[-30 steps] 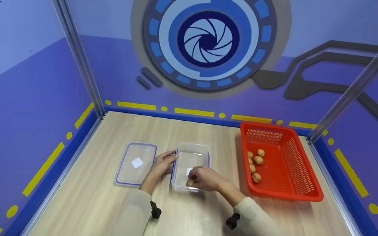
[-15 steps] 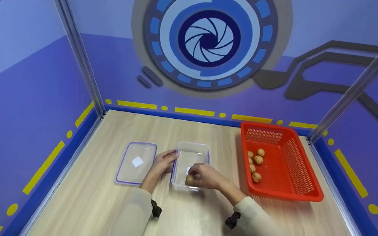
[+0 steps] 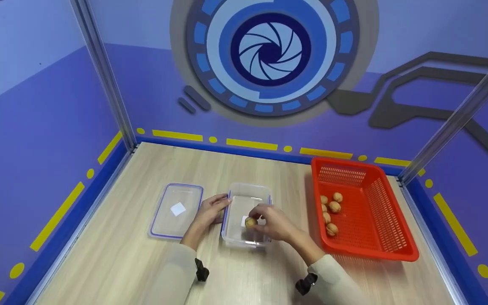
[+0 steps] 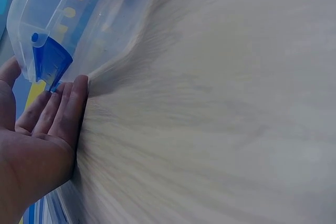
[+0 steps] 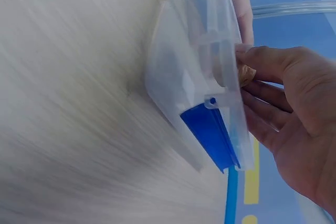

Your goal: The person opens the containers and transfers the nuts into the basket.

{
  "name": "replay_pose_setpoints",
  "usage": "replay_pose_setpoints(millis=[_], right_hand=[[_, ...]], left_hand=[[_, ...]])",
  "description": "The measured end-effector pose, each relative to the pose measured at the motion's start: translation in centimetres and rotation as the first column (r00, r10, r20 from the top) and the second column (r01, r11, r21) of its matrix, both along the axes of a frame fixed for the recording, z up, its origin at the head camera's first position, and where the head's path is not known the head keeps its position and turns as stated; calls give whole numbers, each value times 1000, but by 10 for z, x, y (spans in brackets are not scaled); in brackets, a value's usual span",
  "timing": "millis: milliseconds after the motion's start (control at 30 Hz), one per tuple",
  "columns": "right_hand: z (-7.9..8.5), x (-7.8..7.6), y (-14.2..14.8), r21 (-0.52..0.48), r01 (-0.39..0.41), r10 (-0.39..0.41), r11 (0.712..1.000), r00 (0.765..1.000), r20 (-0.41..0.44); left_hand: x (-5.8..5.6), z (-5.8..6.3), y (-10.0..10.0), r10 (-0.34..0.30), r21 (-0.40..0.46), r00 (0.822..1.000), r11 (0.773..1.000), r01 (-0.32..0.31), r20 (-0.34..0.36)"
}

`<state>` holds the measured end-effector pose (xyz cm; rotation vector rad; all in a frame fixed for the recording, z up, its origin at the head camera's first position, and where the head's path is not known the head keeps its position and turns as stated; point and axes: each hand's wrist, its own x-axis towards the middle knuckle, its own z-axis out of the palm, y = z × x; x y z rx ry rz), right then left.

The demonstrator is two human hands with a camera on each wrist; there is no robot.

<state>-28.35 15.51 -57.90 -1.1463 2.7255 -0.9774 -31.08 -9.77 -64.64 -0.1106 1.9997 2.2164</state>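
My right hand (image 3: 274, 222) pinches a walnut (image 3: 250, 222) between thumb and fingers, over a clear plastic food container (image 3: 246, 242). In the right wrist view the walnut (image 5: 245, 74) shows just past the container's rim (image 5: 234, 56), partly hidden by the thumb. My left hand (image 3: 210, 210) rests against the container's left side. In the left wrist view its fingers (image 4: 65, 108) lie nearly straight by the blue latch (image 4: 51, 61), and the thumb is near the rim. Inside the container, a white label is partly visible.
A clear lid (image 3: 170, 224) with a blue seal and white square lies left of the container. On the right stands a red plastic basket (image 3: 369, 203) with several walnuts (image 3: 334, 207) along its left side. Panels enclose the table (image 3: 210, 165) at the back and sides.
My right hand has moved the walnut from the container's near end toward its middle, and the walnut now shows more fully. The left hand stays at the container's side.
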Motion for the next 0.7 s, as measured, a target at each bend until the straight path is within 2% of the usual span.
replay_pose_setpoints(millis=[167,400,567,700], right_hand=[[10,-3,14,-54,47,-44,997,998,49],[25,-12,47,-124,138,-142,983,990,-26],[35,-18,73,-161,266,-274,951,961,-30],[39,-21,95,-190,358,-367,914,930,-14]], left_hand=[[0,0,0,8,-10,1000,1000,-8,1],[3,2,-1,-2,-15,1000,1000,2,13],[2,2,-1,-4,-2,1000,1000,4,20],[0,0,0,14,-34,1000,999,-14,12]])
